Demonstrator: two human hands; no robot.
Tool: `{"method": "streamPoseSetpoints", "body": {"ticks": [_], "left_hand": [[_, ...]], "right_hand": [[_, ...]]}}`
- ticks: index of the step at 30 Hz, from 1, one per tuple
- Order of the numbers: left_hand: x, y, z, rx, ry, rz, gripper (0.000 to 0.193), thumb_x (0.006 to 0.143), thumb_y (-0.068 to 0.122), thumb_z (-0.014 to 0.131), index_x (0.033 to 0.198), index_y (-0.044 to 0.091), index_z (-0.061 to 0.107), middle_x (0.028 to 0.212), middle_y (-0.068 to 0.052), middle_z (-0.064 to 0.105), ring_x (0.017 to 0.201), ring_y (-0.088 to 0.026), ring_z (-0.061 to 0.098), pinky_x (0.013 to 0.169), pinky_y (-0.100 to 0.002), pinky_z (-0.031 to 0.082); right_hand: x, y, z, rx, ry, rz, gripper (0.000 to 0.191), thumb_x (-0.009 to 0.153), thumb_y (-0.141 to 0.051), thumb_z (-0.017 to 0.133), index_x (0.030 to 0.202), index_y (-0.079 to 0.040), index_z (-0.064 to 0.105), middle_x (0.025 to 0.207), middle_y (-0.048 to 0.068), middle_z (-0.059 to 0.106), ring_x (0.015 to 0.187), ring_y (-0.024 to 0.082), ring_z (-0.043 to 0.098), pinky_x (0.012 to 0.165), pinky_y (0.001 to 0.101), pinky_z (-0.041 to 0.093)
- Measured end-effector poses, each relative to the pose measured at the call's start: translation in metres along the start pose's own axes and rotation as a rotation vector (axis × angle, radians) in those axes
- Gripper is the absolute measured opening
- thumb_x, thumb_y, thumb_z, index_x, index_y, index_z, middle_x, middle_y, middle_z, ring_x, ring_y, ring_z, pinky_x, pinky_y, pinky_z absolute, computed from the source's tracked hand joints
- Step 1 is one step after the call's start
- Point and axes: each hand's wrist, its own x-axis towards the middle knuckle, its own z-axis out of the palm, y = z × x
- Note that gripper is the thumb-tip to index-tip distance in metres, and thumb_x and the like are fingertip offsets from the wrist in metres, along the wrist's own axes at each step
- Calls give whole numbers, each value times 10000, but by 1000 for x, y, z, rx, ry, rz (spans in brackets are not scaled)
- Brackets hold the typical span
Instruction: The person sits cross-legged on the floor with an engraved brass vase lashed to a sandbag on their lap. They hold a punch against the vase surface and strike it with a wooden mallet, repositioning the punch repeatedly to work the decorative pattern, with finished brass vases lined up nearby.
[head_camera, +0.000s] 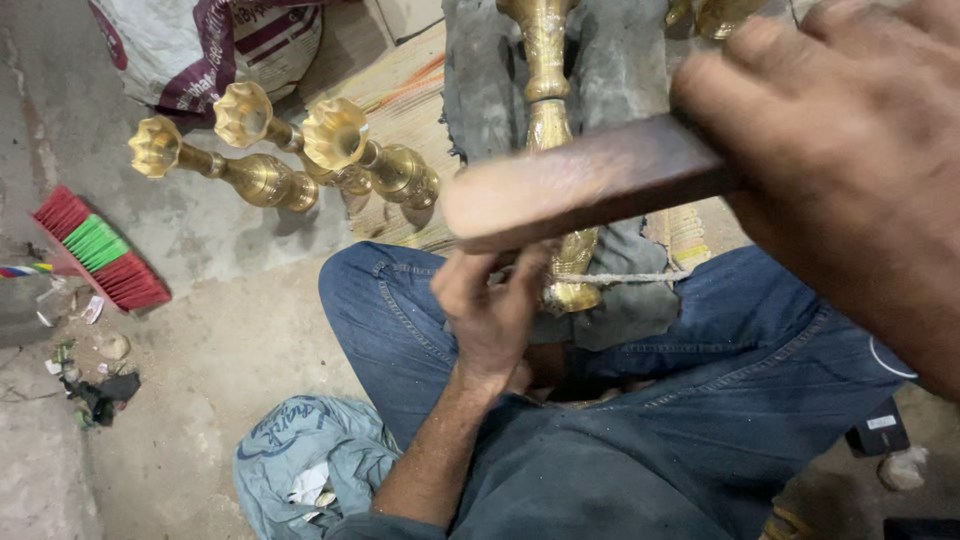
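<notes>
Over on the left, a red and green brush (100, 250) and three brass stands (290, 155) lie on the floor. Centre now: the left hand (490, 310) is clamped around the base of a brass stem (560, 150) lying across the lap on grey cloth (620, 290). The right hand (850, 170) is closed on a wooden block (590, 185), raised and blurred. Risky: those left fingers sit right below, so an off-line blow could catch them or dent the brass.

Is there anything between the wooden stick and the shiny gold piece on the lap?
Nothing visible. The wooden stick, held by the right hand, passes right in front of the brass piece. The left hand grips its lower end, beside a cord.
</notes>
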Motion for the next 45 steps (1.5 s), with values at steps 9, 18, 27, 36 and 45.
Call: {"method": "streamPoseSetpoints", "body": {"ticks": [9, 18, 27, 36, 45], "left_hand": [[28, 0, -18, 45, -379, 217, 218, 985, 124, 808, 1164, 60, 702, 1126, -89, 741, 949, -201, 758, 798, -307, 615], [36, 7, -15, 109, -456, 223, 252, 1003, 136, 806, 1225, 101, 693, 1114, -61, 721, 943, -208, 754, 775, -322, 600], [36, 17, -15, 147, -493, 325, 319, 1020, 133, 765, 1308, 135, 628, 1131, -89, 708, 972, -280, 735, 821, -358, 600], [34, 18, -11, 248, -481, 230, 340, 988, 176, 787, 1292, 94, 658, 1019, -92, 738, 895, -265, 762, 769, -372, 604], [33, 17, -11, 227, -456, 237, 363, 977, 181, 798, 1303, 102, 661, 1040, -84, 742, 910, -246, 760, 774, -359, 609]], "right_hand": [[-20, -3, 12, 305, 144, 127, 415, 762, -69, 872, 1144, -30, 717, 932, 96, 686, 849, 268, 659, 833, 425, 490], [-49, -12, 31, 413, 172, 299, 339, 823, -16, 844, 1126, -34, 694, 987, 93, 692, 871, 270, 658, 842, 434, 462], [-57, -12, 36, 344, 178, 342, 323, 783, -112, 822, 1066, -74, 671, 928, 58, 718, 846, 202, 743, 751, 379, 604], [-53, -11, 33, 529, 232, 337, 345, 821, -55, 850, 1088, -2, 637, 1022, 130, 689, 904, 275, 731, 770, 394, 593], [-55, -11, 38, 736, 187, 503, 180, 915, -46, 805, 1033, -55, 670, 860, 85, 689, 783, 222, 712, 713, 361, 556]]}}
